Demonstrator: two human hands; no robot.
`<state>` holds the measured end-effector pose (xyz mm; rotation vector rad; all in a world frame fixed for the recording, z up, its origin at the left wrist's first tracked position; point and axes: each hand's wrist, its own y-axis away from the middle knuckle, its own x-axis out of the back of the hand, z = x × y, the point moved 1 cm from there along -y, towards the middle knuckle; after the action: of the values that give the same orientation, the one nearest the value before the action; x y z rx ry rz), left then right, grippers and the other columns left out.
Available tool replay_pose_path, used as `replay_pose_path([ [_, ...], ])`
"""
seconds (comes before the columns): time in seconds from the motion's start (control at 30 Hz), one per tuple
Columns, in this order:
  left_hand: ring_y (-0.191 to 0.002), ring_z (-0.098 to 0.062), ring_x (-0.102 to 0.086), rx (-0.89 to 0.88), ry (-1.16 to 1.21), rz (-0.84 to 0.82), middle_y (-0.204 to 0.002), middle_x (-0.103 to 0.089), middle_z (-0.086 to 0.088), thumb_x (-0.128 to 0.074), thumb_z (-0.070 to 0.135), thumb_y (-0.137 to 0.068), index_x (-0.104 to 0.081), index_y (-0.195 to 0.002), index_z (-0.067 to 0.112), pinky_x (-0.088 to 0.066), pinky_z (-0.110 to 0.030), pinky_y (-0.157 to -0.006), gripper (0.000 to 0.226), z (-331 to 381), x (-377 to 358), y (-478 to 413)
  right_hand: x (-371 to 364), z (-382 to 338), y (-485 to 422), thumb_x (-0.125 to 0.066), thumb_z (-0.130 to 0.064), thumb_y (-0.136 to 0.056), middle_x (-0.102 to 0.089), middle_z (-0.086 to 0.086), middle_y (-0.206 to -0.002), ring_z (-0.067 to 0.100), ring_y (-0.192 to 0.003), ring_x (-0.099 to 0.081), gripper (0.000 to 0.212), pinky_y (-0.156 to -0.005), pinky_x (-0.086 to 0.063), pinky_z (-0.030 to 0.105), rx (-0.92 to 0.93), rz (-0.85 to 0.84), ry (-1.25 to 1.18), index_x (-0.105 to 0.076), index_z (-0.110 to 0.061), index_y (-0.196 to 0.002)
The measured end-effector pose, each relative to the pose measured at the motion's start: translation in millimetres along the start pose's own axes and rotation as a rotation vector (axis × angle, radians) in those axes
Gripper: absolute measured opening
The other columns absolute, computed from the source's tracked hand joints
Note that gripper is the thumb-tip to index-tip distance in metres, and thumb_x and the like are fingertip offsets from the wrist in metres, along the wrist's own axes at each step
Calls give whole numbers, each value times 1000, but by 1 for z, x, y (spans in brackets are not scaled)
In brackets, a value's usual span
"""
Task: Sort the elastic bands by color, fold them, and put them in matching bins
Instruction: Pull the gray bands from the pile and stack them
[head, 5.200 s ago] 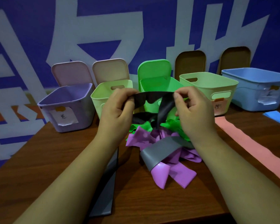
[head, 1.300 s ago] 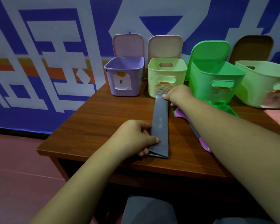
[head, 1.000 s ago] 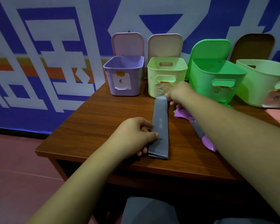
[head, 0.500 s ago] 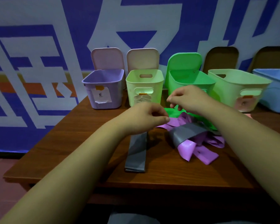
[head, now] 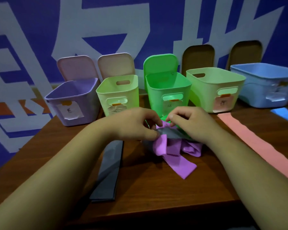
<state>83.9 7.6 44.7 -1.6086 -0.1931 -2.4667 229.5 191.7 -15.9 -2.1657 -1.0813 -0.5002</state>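
A tangled pile of elastic bands lies mid-table: purple bands (head: pixel 173 153), a grey band (head: pixel 170 133) across the top, and green ones mostly hidden behind. My left hand (head: pixel 133 125) pinches the grey band's left end between thumb and fingers. My right hand (head: pixel 191 124) rests curled on the pile's right side, fingertips pinched where purple and grey meet; which band it holds is unclear. A folded grey band (head: pixel 109 170) lies flat to the left. Behind stand a purple bin (head: pixel 71 100), light green bin (head: pixel 118 92), green bin (head: pixel 168 88), pale green bin (head: pixel 214 87) and blue bin (head: pixel 264 82).
A long pink band (head: pixel 256 143) lies flat at the right of the wooden table (head: pixel 156 193), and a blue band (head: pixel 285 114) lies beyond it. Open lids lean on the blue-and-white wall behind the bins. The table's front edge runs close below my forearms.
Both hands left the folded grey band on the table and came down onto the pile. My left hand took hold of the second grey band. The view swung right.
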Motion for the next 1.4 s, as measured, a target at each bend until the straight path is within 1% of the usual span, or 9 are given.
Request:
replay_pose_path([
  [0.1, -92, -4, -72, -2, 67, 56, -109, -72, 16, -78, 30, -90, -69, -127, 35, -61, -35, -90, 38, 0, 12, -6, 0, -3, 5, -61, -47, -105, -76, -18, -96, 3, -94, -68, 23, -86, -56, 36, 43, -62, 17, -79, -33, -98],
  [0.27, -88, -13, -73, -60, 211, 114, -105, -72, 9, -77, 23, -88, -70, -125, 31, -63, -42, -86, 38, 11, 30, -22, 7, -4, 11, -58, -61, -100, -70, -23, -113, -6, -109, -61, 31, -91, -49, 28, 80, -64, -24, -72, -41, -119],
  [0.33, -88, -12, -74, -96, 191, 169, -103, -71, 13, -75, 25, -88, -70, -126, 34, -63, -36, -80, 39, 20, 36, -30, 11, -3, 12, -61, -65, -95, -70, -24, -116, -5, -111, -62, 40, -93, -50, 30, 40, -66, -96, -70, -42, -126],
  [0.5, -94, 7, -70, -107, -40, 198, -110, -71, 23, -77, 43, -92, -67, -128, 40, -51, -8, -73, 38, 30, 54, -51, 12, 1, 9, -70, -37, -102, -74, -16, -96, 2, -90, -67, 14, -71, -52, 21, -6, 117, -220, -75, -35, -115],
  [0.7, -93, 4, -70, -2, -132, -68, -101, -67, 29, -82, 45, -88, -66, -132, 37, -60, -31, -93, 48, 9, 45, -67, 11, 9, 2, -74, -33, -99, -76, -15, -99, -2, -95, -68, 9, -76, -51, 12, -44, 236, -156, -78, -30, -107],
  [0.87, -93, 1, -73, -61, -67, -116, -104, -75, 21, -82, 38, -91, -70, -126, 33, -60, -37, -96, 38, -9, 38, -79, 11, 10, -2, -77, -34, -96, -74, -16, -110, -6, -103, -65, 15, -79, -49, 5, -80, 229, -120, -77, -32, -111],
  [1.07, -100, -6, -75, -94, 15, -77, -109, -78, 17, -80, 43, -89, -73, -124, 39, -60, -44, -99, 37, -25, 49, -82, 10, 10, 1, -81, -55, -88, -68, -17, -107, 4, -96, -64, 36, -79, -52, 23, -147, 134, -91, -72, -42, -120],
  [1.3, -96, 13, -67, -99, -152, -37, -104, -71, 34, -79, 34, -91, -71, -130, 43, -58, -28, -96, 41, -14, 48, -79, 10, 8, 2, -80, -60, -87, -69, -18, -109, -4, -93, -62, 41, -79, -46, 18, -163, 98, -86, -72, -40, -122],
  [1.4, -85, 26, -59, -90, -224, 5, -92, -63, 40, -78, 36, -91, -70, -130, 45, -51, -12, -82, 41, -13, 45, -79, 10, 6, 4, -80, -60, -86, -68, -18, -108, -3, -91, -61, 41, -76, -46, 17, -173, 94, -74, -70, -41, -122],
])
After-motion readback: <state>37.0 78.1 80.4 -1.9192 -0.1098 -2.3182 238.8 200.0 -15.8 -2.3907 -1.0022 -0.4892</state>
